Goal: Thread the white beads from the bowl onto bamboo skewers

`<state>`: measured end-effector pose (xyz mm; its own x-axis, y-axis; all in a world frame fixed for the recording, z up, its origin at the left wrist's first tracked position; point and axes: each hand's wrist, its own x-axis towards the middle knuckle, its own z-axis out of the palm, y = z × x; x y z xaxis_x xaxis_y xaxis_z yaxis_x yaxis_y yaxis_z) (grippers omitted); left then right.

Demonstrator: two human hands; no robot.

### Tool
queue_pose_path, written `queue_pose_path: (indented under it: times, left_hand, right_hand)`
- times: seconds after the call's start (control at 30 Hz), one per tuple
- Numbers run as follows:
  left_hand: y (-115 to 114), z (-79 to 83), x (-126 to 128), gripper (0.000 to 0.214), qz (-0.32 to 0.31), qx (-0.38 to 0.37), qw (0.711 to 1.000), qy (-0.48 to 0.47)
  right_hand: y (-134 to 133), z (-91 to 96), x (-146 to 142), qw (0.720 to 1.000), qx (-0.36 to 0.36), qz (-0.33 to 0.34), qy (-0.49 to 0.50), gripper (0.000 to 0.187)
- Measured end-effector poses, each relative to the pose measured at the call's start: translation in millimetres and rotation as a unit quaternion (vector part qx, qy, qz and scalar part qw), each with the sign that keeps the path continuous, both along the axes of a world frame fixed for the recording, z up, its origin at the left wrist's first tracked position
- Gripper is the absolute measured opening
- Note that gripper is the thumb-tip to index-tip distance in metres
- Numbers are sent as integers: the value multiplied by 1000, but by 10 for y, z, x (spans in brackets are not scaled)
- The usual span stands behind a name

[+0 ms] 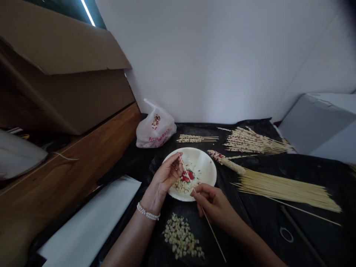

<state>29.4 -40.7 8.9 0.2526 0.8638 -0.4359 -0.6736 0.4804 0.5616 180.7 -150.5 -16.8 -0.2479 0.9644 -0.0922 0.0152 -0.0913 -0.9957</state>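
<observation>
Yellowish and thin, the stick (214,234) slants over the bowl (210,170), pinched in the grip of the right hand (210,202), while how the left hand (169,173) grips its top we cannot tell, and we judge it light, stiff, easily snapped, best held close to the end.

A: What's worn on the left wrist (156,195)?
B: A bracelet (148,213) of small, round white beads, strung in more than one row.
A: How does it sit?
B: Right around the arm, a little way back from the left hand (169,172).
A: And the other side?
B: The right hand (210,198) looks bare, and so does the forearm (247,233) behind it, as far as it shows.
</observation>
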Motion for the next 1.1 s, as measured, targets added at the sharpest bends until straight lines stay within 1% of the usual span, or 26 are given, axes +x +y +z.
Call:
queue_pose_path:
  times: [0.3,0.53,0.63,0.8,0.93,1.1]
  left_hand:
    - [-34,7,40,5,-13,-5,1000,-8]
    - [-80,44,71,5,-17,-18,1000,-6]
    - [-92,24,63,4,-16,-16,1000,-5]
    - [-107,-12,60,9,-28,20,999,4]
    - [-142,-21,92,9,-14,17,1000,18]
    - [-193,-110,129,11,-33,40,999,17]
  right_hand:
    - [2,10,-14,1000,1,-15,-5,35]
    - [2,-7,-5,1000,12,-20,-13,29]
    - [3,2,-3,999,21,-24,-20,28]
    - [4,7,-7,999,23,-29,-18,27]
    - [4,0,4,999,27,-37,-21,28]
    - [12,-32,31,998,30,-43,-24,29]
